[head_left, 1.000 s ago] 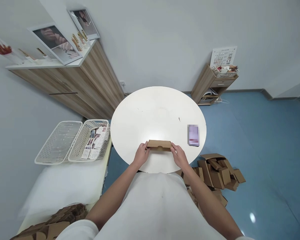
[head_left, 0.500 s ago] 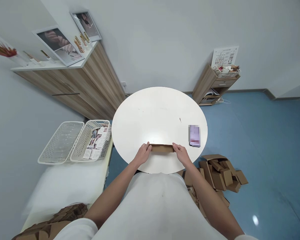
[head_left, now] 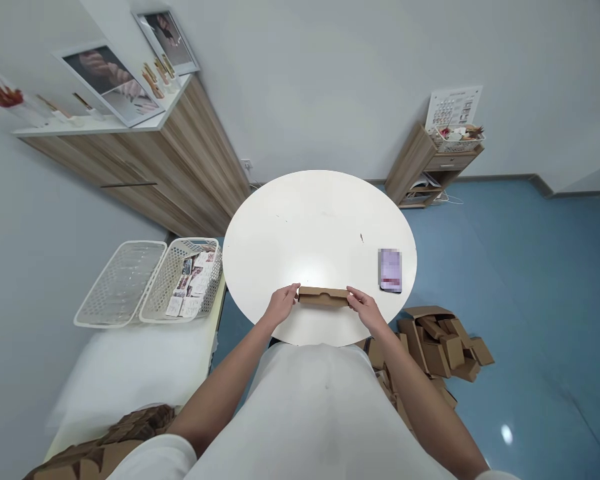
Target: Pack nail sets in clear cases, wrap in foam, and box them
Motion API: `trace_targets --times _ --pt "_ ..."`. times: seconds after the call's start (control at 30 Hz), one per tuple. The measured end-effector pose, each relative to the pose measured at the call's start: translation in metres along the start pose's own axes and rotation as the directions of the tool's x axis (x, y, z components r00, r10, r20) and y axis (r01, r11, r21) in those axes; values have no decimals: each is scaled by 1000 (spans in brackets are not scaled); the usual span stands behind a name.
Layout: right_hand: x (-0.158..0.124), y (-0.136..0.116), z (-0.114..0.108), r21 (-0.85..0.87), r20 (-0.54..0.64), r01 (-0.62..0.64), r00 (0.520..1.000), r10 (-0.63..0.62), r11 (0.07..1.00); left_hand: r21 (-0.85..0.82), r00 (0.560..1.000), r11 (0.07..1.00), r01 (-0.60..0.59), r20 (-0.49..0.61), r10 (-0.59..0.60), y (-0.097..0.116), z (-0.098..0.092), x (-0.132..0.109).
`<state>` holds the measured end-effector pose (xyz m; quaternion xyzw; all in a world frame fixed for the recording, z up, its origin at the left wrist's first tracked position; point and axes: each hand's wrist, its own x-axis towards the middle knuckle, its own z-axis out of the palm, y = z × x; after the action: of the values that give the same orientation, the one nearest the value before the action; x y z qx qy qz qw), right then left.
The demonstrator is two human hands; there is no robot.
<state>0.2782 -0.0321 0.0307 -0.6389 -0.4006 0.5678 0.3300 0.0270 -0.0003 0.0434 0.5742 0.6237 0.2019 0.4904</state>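
While pinching the flat brown cardboard box [head_left: 323,297] at its short ends with left hand [head_left: 280,307] and right hand [head_left: 366,311], holding it level at the near edge of the round white table [head_left: 320,220].

Room setting. A pale, plain wall [head_left: 330,80] meets a blue floor [head_left: 530,280] along a grey skirting strip [head_left: 500,178]. A round white table [head_left: 320,213] stands in the middle. To the left, against the wall, is a long wood-grain cabinet [head_left: 180,167] with a white top carrying framed pictures [head_left: 110,77]. To the right, a small wooden side stand [head_left: 420,167] holds a white basket [head_left: 457,139] and a printed card [head_left: 453,107]. A wall socket [head_left: 245,163] sits low between cabinet and table. At lower left, a white-covered bench [head_left: 130,373] bears two white mesh trays [head_left: 120,283]. A bright spot of reflected light [head_left: 507,435] shows on the floor.
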Motion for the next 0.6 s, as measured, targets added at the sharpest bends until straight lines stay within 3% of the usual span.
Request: trace_targets --times 0.3,0.6 --pt "-8 14 10 -93 -32 -5 999 2 996 30 999 999 -14 52 13 -21 7 9" --pt "0 12 1 -268 2 10 1000 -10 963 -114 989 993 29 144 -12 -32 11 19"
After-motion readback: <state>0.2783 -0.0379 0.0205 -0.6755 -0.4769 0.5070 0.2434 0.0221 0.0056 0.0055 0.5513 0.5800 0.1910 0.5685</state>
